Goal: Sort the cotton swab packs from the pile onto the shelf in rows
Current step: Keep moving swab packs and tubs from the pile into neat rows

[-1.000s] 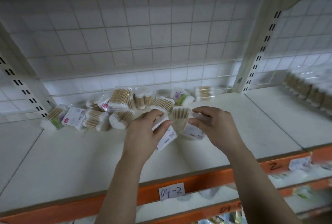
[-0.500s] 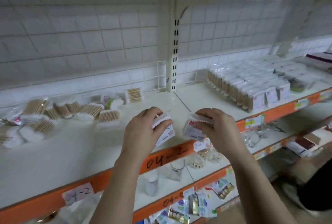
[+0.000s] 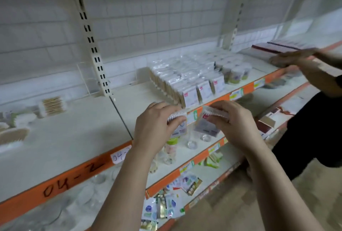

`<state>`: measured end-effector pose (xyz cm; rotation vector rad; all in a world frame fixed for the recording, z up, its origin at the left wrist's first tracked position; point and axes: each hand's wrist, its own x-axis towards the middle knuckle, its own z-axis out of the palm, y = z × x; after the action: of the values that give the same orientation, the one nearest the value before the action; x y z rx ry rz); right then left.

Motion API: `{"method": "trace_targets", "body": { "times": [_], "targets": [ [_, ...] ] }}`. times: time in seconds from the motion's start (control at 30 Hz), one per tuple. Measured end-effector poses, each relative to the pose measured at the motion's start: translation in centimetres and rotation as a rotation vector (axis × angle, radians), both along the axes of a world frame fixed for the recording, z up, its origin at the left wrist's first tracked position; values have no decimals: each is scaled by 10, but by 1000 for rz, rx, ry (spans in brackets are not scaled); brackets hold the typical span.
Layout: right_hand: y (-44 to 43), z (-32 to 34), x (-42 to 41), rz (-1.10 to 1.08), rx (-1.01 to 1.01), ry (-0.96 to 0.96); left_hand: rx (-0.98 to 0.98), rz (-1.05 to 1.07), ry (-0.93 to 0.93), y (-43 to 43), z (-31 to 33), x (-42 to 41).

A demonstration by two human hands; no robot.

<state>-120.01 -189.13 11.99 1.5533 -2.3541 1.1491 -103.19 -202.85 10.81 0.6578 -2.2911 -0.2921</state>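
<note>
grips one cotton swab pack (image 3: pixel 178 122) in the left hand (image 3: pixel 155 129), curled over its line of white tips, label hanging below. pinches a second pack (image 3: pixel 208 124) in the right hand (image 3: pixel 235 125) the same way, long edge roughly level, left to right. holds both in the air just in front of the orange lip (image 3: pixel 77 171) of the shelf (image 3: pixel 83 130), not yet set down. faces the standing rows (image 3: pixel 185 84), up and slightly right of both hands, running back toward the wire grid (image 3: pixel 148 18); puts the right hand nearer their front end. leaves the loose pile (image 3: pixel 50 105) well off to the left. probably calls for turning each pack upright and sliding it in at the front of the rows. cannot tell which row has room.
</note>
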Motion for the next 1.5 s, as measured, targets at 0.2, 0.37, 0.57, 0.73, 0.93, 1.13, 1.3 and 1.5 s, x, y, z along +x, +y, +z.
{"method": "trace_targets", "body": {
  "times": [0.2,0.37,0.57,0.73,0.93,1.13,1.3,1.5],
  "targets": [
    [-1,4,-69,-73,-44,18,-101,-35,98,-9,12,-75],
    [-19,14,-132,-98,-51,48,-93,-67,161,-35,20,-140],
    [-67,41,-207,-89,-77,100,-80,-56,226,-74,33,-216],
    [-116,49,-255,-86,-100,84,-47,13,221,-104,42,-255],
    [-167,39,-297,-42,-45,104,-43,103,200,-120,37,-272],
    [-197,41,-324,93,22,114,-39,230,202,-125,41,-281],
    [-218,40,-344,319,176,97,-57,357,215,-117,38,-296],
    [-239,31,-362,481,264,114,-58,480,208,-102,32,-313]
  ]
}}
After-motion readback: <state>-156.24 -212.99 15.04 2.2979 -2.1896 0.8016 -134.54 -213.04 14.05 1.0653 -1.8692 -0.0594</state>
